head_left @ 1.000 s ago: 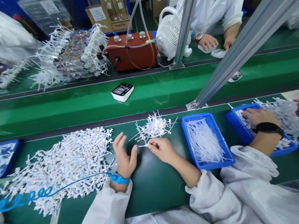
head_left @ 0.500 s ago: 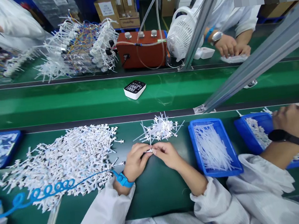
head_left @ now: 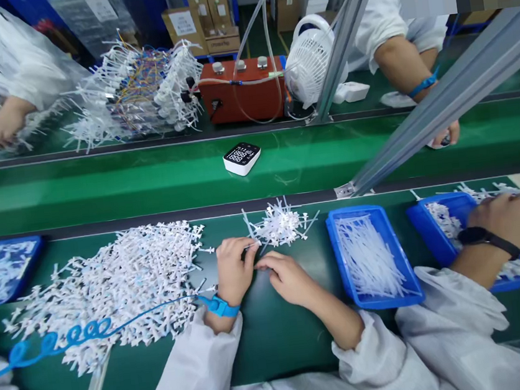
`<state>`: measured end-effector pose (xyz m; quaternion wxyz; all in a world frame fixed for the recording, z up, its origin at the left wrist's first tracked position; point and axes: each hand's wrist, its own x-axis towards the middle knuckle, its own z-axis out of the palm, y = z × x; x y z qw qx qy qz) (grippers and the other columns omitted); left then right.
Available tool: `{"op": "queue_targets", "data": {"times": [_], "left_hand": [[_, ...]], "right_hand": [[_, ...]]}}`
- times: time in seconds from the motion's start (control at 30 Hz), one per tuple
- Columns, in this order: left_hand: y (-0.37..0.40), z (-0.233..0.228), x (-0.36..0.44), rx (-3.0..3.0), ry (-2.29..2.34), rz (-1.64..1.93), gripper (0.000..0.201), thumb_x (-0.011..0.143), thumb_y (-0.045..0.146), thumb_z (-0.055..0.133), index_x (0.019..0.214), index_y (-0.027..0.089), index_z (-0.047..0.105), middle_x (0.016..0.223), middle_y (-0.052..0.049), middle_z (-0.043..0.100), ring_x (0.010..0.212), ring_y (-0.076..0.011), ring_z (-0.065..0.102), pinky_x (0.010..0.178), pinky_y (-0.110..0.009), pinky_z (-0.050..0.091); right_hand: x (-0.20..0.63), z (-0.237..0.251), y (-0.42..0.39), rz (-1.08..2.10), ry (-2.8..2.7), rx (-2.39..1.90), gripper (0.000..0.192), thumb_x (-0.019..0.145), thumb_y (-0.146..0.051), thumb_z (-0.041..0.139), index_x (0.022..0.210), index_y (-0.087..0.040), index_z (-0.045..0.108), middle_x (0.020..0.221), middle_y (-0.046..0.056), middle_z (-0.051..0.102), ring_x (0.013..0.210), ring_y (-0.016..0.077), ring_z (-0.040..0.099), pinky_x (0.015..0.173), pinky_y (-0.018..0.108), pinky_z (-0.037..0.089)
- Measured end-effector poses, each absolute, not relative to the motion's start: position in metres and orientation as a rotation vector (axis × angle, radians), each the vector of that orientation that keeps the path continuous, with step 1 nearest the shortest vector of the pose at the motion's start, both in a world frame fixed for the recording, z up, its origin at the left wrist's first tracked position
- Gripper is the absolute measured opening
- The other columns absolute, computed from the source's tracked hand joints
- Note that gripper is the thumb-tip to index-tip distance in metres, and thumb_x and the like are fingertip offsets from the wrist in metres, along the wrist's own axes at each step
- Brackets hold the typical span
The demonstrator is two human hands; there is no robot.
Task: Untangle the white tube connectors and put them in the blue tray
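Pieces of white plastic lie in a big heap (head_left: 111, 287) just left of the left hand (head_left: 233, 270), which wears a blue wrist strap (head_left: 219, 306) with a coiled cord trailing leftward. That hand pinches one small white fitting (head_left: 251, 246) between thumb and forefinger, its tip touching the near edge of the small pile (head_left: 279, 224) just beyond both hands. The right hand (head_left: 288, 276) rests fingers-down on the green counter (head_left: 266, 332), just beside the left; whether it holds anything I cannot tell. Right of it sits a blue tray (head_left: 415, 295) of thin tubes. To do this well, I judge the pinch should stay near the fitting's end, with the right hand close by to steady it.
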<state>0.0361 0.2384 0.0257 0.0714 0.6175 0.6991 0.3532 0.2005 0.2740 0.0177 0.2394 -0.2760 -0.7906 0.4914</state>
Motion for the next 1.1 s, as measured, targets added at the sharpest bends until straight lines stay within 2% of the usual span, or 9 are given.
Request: {"op": "queue_targets", "data": {"times": [0.13, 0.27, 0.43, 0.63, 0.83, 0.97, 1.1], "left_hand": [[0.243, 0.023, 0.040, 1.844, 2.126, 0.894, 0.015, 0.091, 0.031, 0.057, 0.102, 0.026, 0.067, 0.106, -0.003, 0.068, 0.103, -0.0215, 0.057, 0.090, -0.038, 0.040], [0.234, 0.030, 0.022, 1.835, 2.243, 0.823, 0.027, 0.091, 0.033, 0.055, 0.116, 0.025, 0.062, 0.125, -0.006, 0.059, 0.114, -0.0241, 0.052, 0.096, -0.041, 0.039], [0.212, 0.049, -0.025, 1.869, 2.478, 0.431, 0.024, 0.093, 0.027, 0.049, 0.112, 0.025, 0.063, 0.120, -0.006, 0.062, 0.108, -0.0277, 0.053, 0.089, -0.043, 0.041], [0.207, 0.042, -0.049, 1.907, 2.487, 0.022, 0.026, 0.090, 0.023, 0.052, 0.111, 0.025, 0.066, 0.119, -0.007, 0.062, 0.105, -0.0293, 0.053, 0.079, -0.040, 0.043], [0.212, 0.035, -0.038, 2.001, 2.476, 0.058, 0.014, 0.090, 0.030, 0.056, 0.096, 0.024, 0.068, 0.113, -0.007, 0.061, 0.102, -0.0300, 0.050, 0.078, -0.041, 0.041], [0.204, 0.047, -0.019, 2.098, 2.281, 0.245, 0.013, 0.094, 0.025, 0.049, 0.099, 0.020, 0.060, 0.107, -0.008, 0.061, 0.097, -0.0256, 0.053, 0.081, -0.038, 0.042], [0.194, 0.058, 0.009, 2.090, 1.991, 0.379, 0.017, 0.098, 0.027, 0.043, 0.096, 0.019, 0.058, 0.090, -0.005, 0.063, 0.086, -0.0210, 0.057, 0.078, -0.035, 0.044]], "right_hand": [[0.201, 0.016, 0.273, 1.331, -2.166, -0.774, 0.051, 0.069, 0.007, 0.041, 0.104, -0.019, 0.067, 0.101, 0.004, 0.063, 0.096, 0.0146, 0.059, 0.090, 0.027, 0.047], [0.200, 0.015, 0.274, 1.364, -2.137, -0.762, 0.049, 0.069, 0.009, 0.041, 0.097, -0.020, 0.069, 0.101, 0.003, 0.065, 0.096, 0.0129, 0.061, 0.090, 0.025, 0.047], [0.198, 0.012, 0.272, 1.370, -2.105, -0.779, 0.048, 0.067, 0.011, 0.040, 0.086, -0.020, 0.071, 0.103, 0.001, 0.066, 0.095, 0.0117, 0.063, 0.087, 0.023, 0.048], [0.198, 0.009, 0.271, 1.354, -2.083, -0.797, 0.047, 0.067, 0.010, 0.040, 0.088, -0.020, 0.070, 0.099, 0.001, 0.066, 0.094, 0.0123, 0.063, 0.087, 0.023, 0.049], [0.199, 0.013, 0.270, 1.347, -2.079, -0.859, 0.040, 0.071, 0.006, 0.046, 0.093, -0.019, 0.069, 0.096, 0.002, 0.066, 0.085, 0.0121, 0.063, 0.080, 0.022, 0.049], [0.198, 0.017, 0.268, 1.427, -1.982, -0.922, 0.018, 0.085, -0.012, 0.055, 0.097, -0.019, 0.068, 0.090, 0.002, 0.069, 0.080, 0.0114, 0.065, 0.071, 0.020, 0.050], [0.197, 0.021, 0.268, 1.489, -1.880, -0.944, 0.017, 0.085, -0.024, 0.063, 0.100, -0.019, 0.069, 0.088, 0.002, 0.071, 0.076, 0.0114, 0.066, 0.065, 0.019, 0.050]]}}
